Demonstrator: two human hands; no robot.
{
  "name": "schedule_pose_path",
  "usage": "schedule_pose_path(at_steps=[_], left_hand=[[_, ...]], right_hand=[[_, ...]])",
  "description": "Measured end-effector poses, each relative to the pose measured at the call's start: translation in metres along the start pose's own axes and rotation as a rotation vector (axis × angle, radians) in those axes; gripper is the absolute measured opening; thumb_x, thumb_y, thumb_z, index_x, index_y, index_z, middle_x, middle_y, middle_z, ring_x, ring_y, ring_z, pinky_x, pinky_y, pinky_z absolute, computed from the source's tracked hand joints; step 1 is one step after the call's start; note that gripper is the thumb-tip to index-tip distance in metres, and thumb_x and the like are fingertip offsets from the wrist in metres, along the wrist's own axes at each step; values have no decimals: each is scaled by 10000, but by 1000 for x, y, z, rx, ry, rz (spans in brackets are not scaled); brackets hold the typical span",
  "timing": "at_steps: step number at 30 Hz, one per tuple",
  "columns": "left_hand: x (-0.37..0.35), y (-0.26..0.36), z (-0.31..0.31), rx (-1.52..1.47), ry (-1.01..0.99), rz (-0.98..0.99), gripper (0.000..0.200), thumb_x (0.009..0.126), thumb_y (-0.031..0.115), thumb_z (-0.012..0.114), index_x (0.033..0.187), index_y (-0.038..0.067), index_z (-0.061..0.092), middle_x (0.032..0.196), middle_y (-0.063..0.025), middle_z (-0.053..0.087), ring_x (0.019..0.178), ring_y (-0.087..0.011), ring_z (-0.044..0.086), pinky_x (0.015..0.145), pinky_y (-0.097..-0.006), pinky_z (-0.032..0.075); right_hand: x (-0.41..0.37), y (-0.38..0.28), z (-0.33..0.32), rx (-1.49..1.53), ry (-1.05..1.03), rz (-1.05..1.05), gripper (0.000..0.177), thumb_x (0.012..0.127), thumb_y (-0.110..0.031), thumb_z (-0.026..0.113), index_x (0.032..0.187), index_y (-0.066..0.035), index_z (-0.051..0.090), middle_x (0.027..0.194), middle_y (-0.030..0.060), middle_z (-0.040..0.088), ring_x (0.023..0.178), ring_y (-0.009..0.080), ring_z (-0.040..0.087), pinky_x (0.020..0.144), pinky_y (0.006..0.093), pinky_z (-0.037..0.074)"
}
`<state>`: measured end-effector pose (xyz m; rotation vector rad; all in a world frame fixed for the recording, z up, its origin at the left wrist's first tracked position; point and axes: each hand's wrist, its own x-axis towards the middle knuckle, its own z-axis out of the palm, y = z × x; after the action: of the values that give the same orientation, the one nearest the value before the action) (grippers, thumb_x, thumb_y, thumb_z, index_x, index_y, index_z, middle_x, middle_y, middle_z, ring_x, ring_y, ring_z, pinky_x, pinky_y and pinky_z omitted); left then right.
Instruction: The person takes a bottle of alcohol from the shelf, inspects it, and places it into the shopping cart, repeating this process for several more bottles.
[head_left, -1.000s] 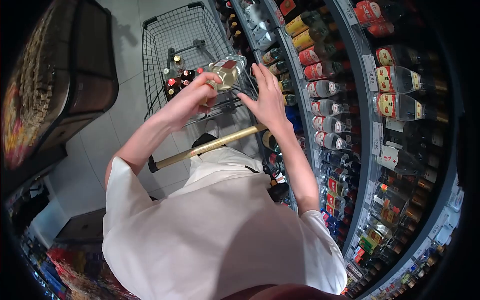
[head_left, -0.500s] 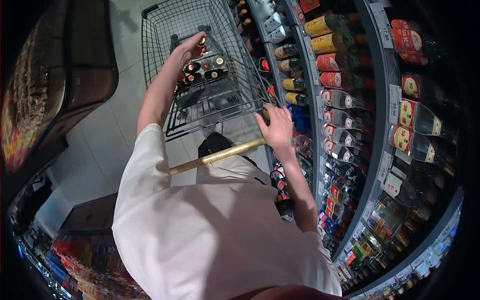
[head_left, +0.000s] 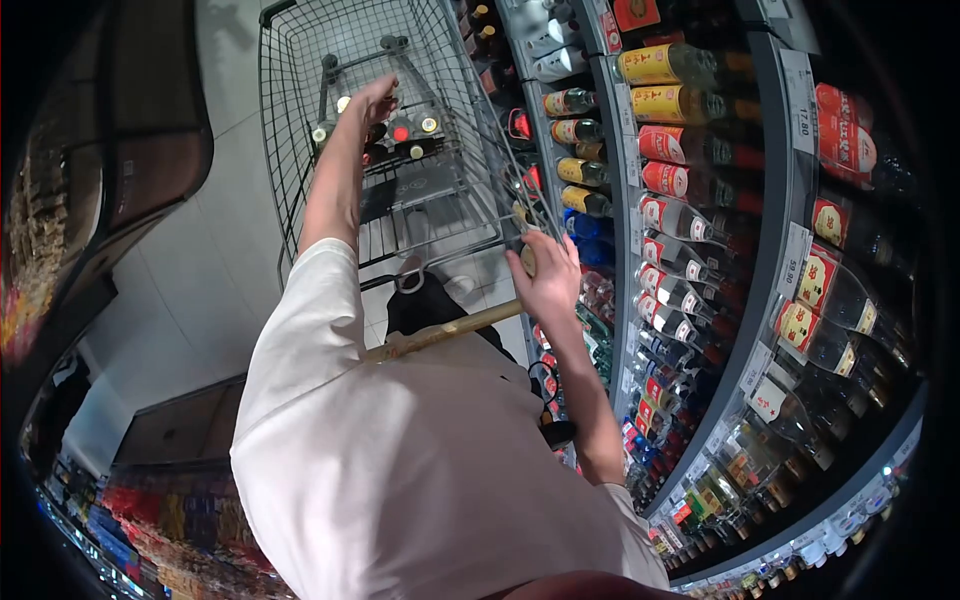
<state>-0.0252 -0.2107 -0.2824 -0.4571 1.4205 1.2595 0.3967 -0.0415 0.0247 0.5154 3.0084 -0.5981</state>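
My left hand (head_left: pixel 374 101) hangs over the inside of a wire shopping cart (head_left: pixel 284 185), its fingers loosely bent and nothing showing at the fingertips. Below and around it several bottles stand upright in the cart, seen by their caps: a red cap (head_left: pixel 401 133), a yellow cap (head_left: pixel 430 125), and a pale cap (head_left: pixel 320 135) left of the forearm. My right hand (head_left: pixel 549 278) is by the right end of the cart's handle bar (head_left: pixel 450 330). Its thumb and fingers curve round a round, pale gold-coloured end (head_left: pixel 528 260); I cannot tell what it is.
Close on the right run shelves of bottles with price tags (head_left: pixel 796 258), including yellow-labelled bottles (head_left: pixel 655 103) and clear bottles with red labels (head_left: pixel 668 288). A dark display unit (head_left: pixel 165 150) stands on the left. Light floor tiles (head_left: pixel 215 260) lie between it and the cart.
My left hand has drawn back slightly to the left, and the gold-capped bottle at its fingertips no longer shows there. The cart sits a little further left in view. My right hand remains by the handle.
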Motion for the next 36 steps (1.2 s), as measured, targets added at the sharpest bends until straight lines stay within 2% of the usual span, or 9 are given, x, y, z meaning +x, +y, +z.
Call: schedule_pose_path(at_steps=[5, 8, 12, 14, 16, 20, 27, 32, 36], left_hand=[[4, -2, 1, 8, 24, 2, 217, 960, 363, 575, 924, 157, 515, 666, 10, 554, 521, -127, 516, 463, -293, 413], [8, -7, -1, 0, 27, 12, 213, 960, 364, 575, 911, 165, 517, 658, 19, 543, 518, -127, 517, 460, -293, 408], [-3, -9, 1, -3, 65, 50, 247, 949, 392, 587, 888, 161, 527, 627, 22, 533, 526, -120, 516, 457, -284, 398], [-3, -9, -1, -25, 89, 92, 279, 942, 415, 592, 868, 151, 540, 613, 19, 537, 517, -121, 508, 456, -283, 394], [-1, -8, -7, 2, 42, 9, 270, 935, 409, 595, 850, 159, 543, 611, 29, 526, 528, -111, 502, 459, -270, 390], [3, -11, -10, -3, 17, -2, 270, 941, 396, 600, 802, 183, 509, 644, 39, 529, 523, -90, 491, 455, -243, 384], [2, -6, -21, 27, -22, -83, 269, 953, 404, 619, 880, 159, 537, 701, 37, 572, 536, -83, 503, 454, -234, 402], [5, -8, -8, 7, 168, -16, 251, 975, 350, 600, 945, 103, 570, 734, -19, 644, 525, -98, 564, 432, -249, 443], [5, -7, -10, 91, 100, -39, 261, 993, 357, 593, 982, 96, 578, 743, -26, 642, 528, -102, 566, 430, -255, 443]], right_hand=[[3, -6, -2, 20, 6, -5, 292, 907, -256, 796, 1094, -38, 745, 1166, 104, 749, 1089, 295, 721, 1178, 512, 393], [4, -8, -2, -16, 20, -28, 292, 913, -295, 786, 1053, -42, 746, 1165, 97, 745, 1069, 287, 723, 1155, 508, 414], [4, -10, -3, -17, 17, -42, 291, 916, -294, 785, 1056, -41, 744, 1166, 96, 745, 1069, 286, 723, 1153, 507, 416], [4, -11, -2, -2, -4, -16, 274, 906, -254, 793, 1072, -45, 731, 1190, 107, 743, 1127, 290, 708, 1166, 520, 396], [5, -11, -1, -23, 10, -34, 278, 907, -267, 792, 1065, -45, 735, 1178, 100, 743, 1099, 285, 715, 1156, 512, 409], [4, -13, -1, -45, 26, -49, 278, 899, -274, 797, 1053, -51, 738, 1165, 94, 742, 1072, 278, 722, 1143, 502, 425], [4, -14, 2, -60, 21, -49, 273, 890, -271, 803, 1051, -60, 742, 1161, 91, 739, 1078, 275, 721, 1145, 501, 425], [3, -17, 4, -72, 1, -24, 279, 883, -278, 807, 1057, -67, 745, 1175, 94, 735, 1098, 277, 718, 1156, 510, 416], [2, -17, 3, -78, -12, -37, 272, 889, -277, 802, 1054, -68, 743, 1186, 95, 729, 1096, 280, 716, 1159, 515, 410]])
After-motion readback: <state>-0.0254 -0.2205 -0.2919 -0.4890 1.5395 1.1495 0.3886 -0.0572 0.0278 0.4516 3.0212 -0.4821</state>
